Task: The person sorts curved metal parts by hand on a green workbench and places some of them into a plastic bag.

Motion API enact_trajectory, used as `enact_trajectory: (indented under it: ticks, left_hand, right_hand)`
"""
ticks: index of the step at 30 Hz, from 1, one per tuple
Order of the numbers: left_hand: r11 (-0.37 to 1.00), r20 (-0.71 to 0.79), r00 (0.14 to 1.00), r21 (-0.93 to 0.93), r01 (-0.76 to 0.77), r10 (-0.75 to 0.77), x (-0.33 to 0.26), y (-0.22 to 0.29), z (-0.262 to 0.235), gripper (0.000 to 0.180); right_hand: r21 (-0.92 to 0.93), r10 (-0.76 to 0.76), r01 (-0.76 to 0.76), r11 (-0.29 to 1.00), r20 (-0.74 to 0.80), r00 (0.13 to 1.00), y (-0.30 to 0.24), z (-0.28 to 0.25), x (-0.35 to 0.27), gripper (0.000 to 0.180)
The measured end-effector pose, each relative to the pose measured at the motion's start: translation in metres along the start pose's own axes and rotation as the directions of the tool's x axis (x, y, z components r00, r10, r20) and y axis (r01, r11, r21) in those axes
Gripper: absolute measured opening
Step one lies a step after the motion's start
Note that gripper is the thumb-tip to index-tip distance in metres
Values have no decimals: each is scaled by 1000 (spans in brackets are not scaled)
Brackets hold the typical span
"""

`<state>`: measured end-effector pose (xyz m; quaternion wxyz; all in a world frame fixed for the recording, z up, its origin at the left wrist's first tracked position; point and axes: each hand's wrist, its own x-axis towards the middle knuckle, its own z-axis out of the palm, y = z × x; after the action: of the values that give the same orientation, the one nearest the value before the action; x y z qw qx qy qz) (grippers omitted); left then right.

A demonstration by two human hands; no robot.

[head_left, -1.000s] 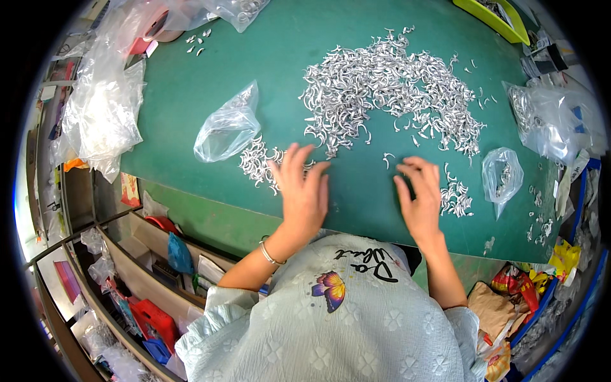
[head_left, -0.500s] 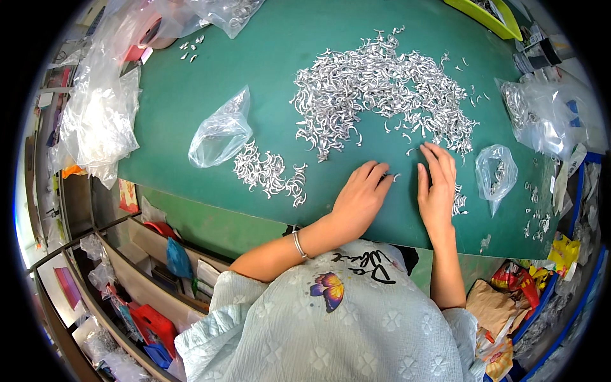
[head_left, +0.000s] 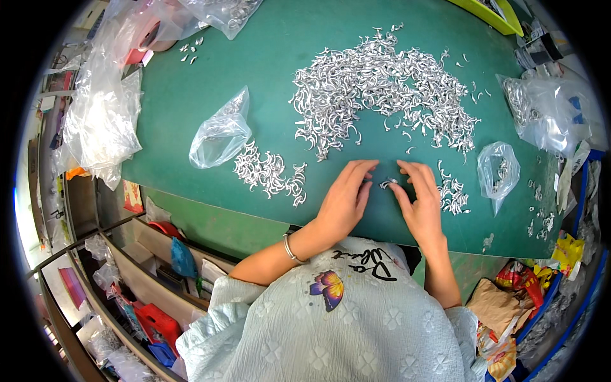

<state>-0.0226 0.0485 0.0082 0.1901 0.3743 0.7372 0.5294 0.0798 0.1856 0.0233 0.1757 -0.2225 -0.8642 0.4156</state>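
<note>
My left hand rests low over the green table, fingers bent forward and the thumb a little apart, with nothing visible in its grasp. Across a small gap is my right hand, its thumb and fingers spread. A few small curved silver metal pieces lie in that gap, at or touching the right thumb tip. Beyond both hands spreads a big arched heap of similar silver pieces. One smaller pile lies to the left of my left hand, another small pile just right of my right hand.
Clear plastic bags stand open at left and right. More bagged pieces sit at the right edge. A yellow-green tray is at the far right. Below the table's left edge are drawers holding a red container.
My right hand has drawn back toward me from the heap's edge, its thumb now beside the loose pieces. My left hand has shifted slightly left and nearer. The small right pile shows more.
</note>
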Motion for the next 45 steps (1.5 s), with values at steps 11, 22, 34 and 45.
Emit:
enact_trajectory:
  ticks: [11, 22, 34, 45]
  left_hand:
    - [965, 91, 992, 240, -109, 89, 13, 1, -10, 34]
    - [660, 416, 877, 593, -462, 240, 68, 2, 39, 58]
    - [812, 186, 977, 550, -195, 108, 25, -11, -12, 40]
    - [753, 394, 907, 550, -362, 148, 30, -2, 4, 65]
  right_hand:
    - [-577, -51, -34, 816, -131, 990, 31, -31, -21, 19]
    - [-562, -79, -30, 827, -170, 982, 64, -18, 64, 51]
    - [-232, -164, 236, 944, 290, 943, 1, 13, 15, 44]
    - [-256, -95, 160, 953, 247, 964, 5, 4, -9, 51]
